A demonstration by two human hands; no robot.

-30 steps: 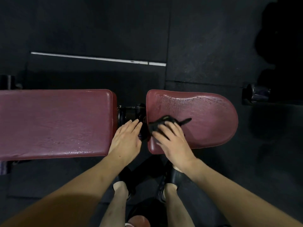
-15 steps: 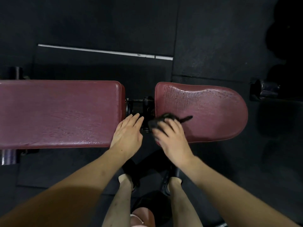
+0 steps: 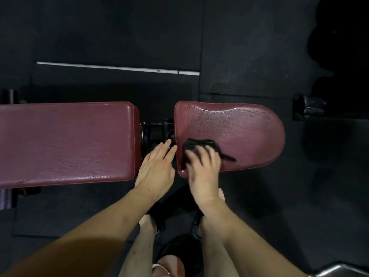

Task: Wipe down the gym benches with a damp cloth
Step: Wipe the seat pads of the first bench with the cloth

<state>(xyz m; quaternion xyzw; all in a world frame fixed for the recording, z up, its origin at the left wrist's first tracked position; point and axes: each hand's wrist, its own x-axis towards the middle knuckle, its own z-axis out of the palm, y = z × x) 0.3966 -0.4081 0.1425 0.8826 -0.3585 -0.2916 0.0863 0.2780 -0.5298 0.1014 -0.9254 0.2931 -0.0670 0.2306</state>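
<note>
Long maroon padded counter [image 3: 65, 140] cut off by the left edge; fingers [image 3: 196, 156] of the right hand [image 3: 201, 172] motion-blurred over the black crumpled cloth [image 3: 201, 146], hiding part of it; black metal hinge [image 3: 157, 132] between the pads too dark to resolve.

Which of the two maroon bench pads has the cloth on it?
The rounded maroon seat pad on the right, under the black cloth; the long rectangular pad has none.

Dim scene, wet sheen on seat pad [image 3: 239, 132], right hand [image 3: 201, 168] motion-blurred.
</note>
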